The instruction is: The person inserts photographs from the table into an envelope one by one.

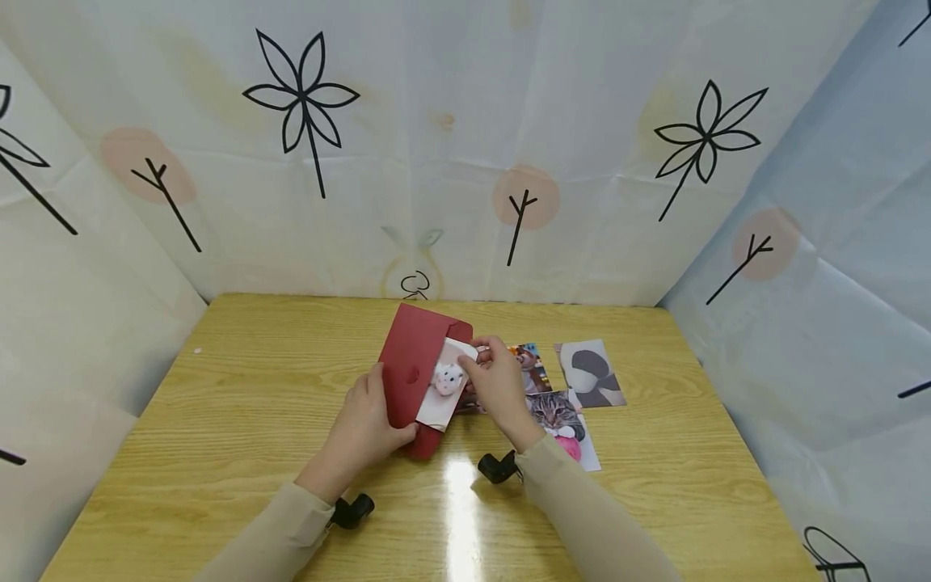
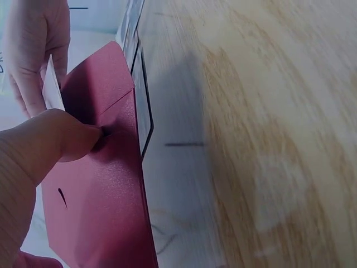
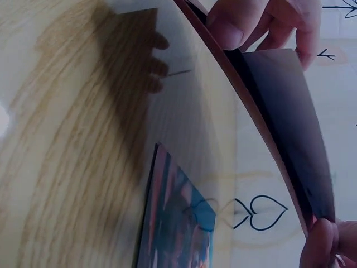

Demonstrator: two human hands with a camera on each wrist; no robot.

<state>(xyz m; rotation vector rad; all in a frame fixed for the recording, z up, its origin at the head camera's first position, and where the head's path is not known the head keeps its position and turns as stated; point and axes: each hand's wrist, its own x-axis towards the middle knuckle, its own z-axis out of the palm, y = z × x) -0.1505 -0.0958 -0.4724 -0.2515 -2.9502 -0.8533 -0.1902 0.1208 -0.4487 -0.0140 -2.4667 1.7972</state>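
My left hand [image 1: 360,424] grips a red paper envelope [image 1: 407,356], tilted over the table, its thumb at the lower edge of the opening. A photo card [image 1: 448,380] showing a white spotted object sticks partway out of the envelope's open side. With thumb and fingers my right hand [image 1: 502,392] pinches the card's outer edge. In the left wrist view, the left thumb [image 2: 61,137] presses on the envelope beside its raised flap [image 2: 103,75]. From the right wrist, the card's plain back [image 3: 290,123] shows, standing out from the envelope's edge.
Right of the envelope lie several photos: a cat with something pink [image 1: 560,416], a grey one [image 1: 591,373] and a colourful one [image 1: 532,368] partly behind the right hand. Black curved devices [image 1: 352,511] sit at both wrists. Patterned cloth [image 1: 436,162] walls the wooden table [image 1: 276,356].
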